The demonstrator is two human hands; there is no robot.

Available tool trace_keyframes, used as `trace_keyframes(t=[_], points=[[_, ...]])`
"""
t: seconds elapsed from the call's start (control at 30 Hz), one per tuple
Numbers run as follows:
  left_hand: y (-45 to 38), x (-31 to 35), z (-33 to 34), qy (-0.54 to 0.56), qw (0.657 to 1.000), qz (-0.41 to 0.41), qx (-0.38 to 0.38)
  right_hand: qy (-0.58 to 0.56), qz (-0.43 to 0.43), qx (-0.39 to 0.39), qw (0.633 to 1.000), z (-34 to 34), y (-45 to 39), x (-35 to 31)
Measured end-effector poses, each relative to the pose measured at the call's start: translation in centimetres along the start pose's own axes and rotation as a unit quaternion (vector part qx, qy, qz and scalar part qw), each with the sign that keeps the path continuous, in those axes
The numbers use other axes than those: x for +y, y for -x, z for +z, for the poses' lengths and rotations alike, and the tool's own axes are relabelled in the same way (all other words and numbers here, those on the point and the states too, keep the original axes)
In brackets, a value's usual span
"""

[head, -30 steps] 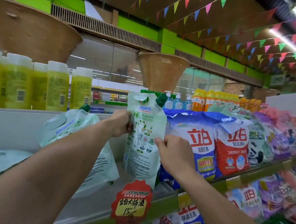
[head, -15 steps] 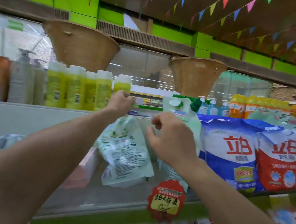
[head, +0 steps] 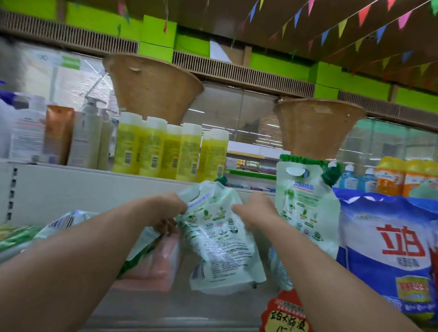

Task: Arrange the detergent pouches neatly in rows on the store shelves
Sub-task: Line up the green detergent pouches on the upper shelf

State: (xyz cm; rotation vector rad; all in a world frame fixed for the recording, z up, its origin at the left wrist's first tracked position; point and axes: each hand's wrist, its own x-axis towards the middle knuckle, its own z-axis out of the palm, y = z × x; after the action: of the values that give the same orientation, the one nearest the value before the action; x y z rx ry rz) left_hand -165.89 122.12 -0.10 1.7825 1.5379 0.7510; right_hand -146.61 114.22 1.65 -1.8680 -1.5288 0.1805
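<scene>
Leaning on the shelf [head: 197, 309], a green detergent pouch [head: 218, 241] is pinched at its top by the left hand [head: 166, 209]; the right hand [head: 255, 210] touches its upper edge (how far it closes is unclear). Bare shelf lies ahead. An upright pouch [head: 304, 202] and blue bag [head: 387, 253] crowd the right; flat packs [head: 148, 264] lie left.

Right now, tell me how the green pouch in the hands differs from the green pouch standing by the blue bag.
The held pouch is tilted, its bottom swung toward the camera; the standing pouch is upright. The held pouch is gripped by the left hand, with the right hand at its top edge; the standing pouch leans against the blue bag, untouched. Both are pale green printed pouches with dark green caps.
</scene>
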Motion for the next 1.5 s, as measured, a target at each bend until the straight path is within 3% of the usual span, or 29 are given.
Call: trace_keyframes(t=[0.1,0.23,0.33,0.5,0.7,0.87,1.03,1.13,1.5], points=[[-0.7,-0.3,0.6,0.035,0.999,0.000,-0.011,-0.001,0.004,-0.021,1.000,1.2,-0.3,-0.3],[-0.2,-0.2,0.5,0.086,0.996,0.004,-0.025,0.023,-0.003,0.045,0.999,0.9,0.3,0.1],[-0.1,-0.1,0.6,0.086,0.996,0.001,-0.032,-0.031,-0.046,0.089,0.995,0.2,1.7,1.0],[0.6,0.9,1.0,0.120,0.981,0.037,-0.149,-0.147,-0.138,0.117,0.972,-0.7,4.0,2.9],[0.4,2.2,1.6,0.289,0.931,0.019,-0.223,-0.210,-0.086,0.157,0.961,-1.4,5.3,4.7],[1.0,4.9,1.1,0.436,0.885,0.091,-0.139,-0.226,-0.050,0.206,0.951,-2.8,6.1,5.3],[1.1,7.9,2.8,0.440,0.883,0.149,-0.073,-0.134,-0.069,0.255,0.955,-3.9,8.1,4.8],[0.5,8.9,4.9,0.433,0.888,0.142,-0.063,-0.066,-0.061,0.238,0.967,-4.1,9.2,5.3],[-0.5,11.2,8.3,0.410,0.898,0.117,-0.104,0.003,-0.049,0.269,0.962,-4.8,10.7,5.3]])
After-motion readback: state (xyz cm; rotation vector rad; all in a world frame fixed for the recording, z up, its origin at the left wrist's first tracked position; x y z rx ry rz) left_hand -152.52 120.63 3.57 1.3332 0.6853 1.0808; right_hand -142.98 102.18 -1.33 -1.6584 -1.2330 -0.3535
